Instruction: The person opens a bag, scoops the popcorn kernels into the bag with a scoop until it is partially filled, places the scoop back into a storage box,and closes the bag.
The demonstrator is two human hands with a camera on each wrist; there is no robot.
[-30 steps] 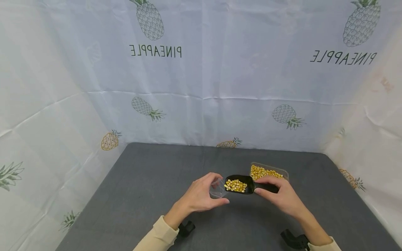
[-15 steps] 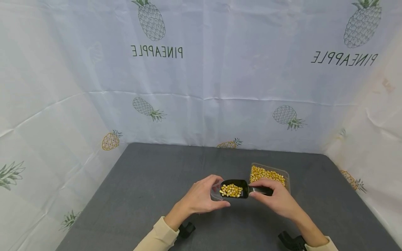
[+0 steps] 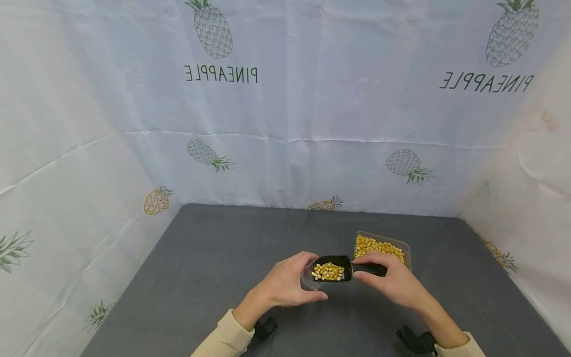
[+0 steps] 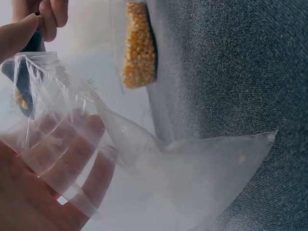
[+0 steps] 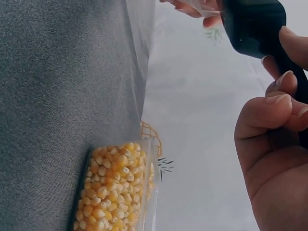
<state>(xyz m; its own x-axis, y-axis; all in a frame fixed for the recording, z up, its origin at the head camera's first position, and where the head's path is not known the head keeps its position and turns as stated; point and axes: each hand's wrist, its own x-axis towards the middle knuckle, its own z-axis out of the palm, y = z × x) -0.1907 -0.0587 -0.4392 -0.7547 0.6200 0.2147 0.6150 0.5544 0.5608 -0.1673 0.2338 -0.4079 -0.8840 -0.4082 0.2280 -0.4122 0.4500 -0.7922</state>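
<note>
My left hand (image 3: 285, 281) holds a clear plastic bag (image 4: 187, 178) with its mouth spread toward the right, fingers on one side and thumb on the other. The bag hangs down close to the table in the left wrist view, with a small pale speck near its lower end. My right hand (image 3: 392, 280) grips the handle of a black scoop (image 3: 347, 267), held nearly level. Yellow corn kernels (image 3: 327, 271) lie heaped in the scoop. Its front end is at the bag's mouth, between the left thumb and fingers, and overlaps the bag's edge.
A clear rectangular container (image 3: 408, 252) of corn kernels (image 5: 113, 187) stands on the dark grey table (image 3: 223, 253), behind the right hand. White curtains (image 3: 290, 99) printed with pineapples enclose the back and sides. Black wrist mounts (image 3: 265, 328) sit under both forearms.
The scoop with its corn kernels has moved left, from beside the bag's mouth to overlapping it, the right hand travelling along. Over the last half second the left hand has sunk slightly.
</note>
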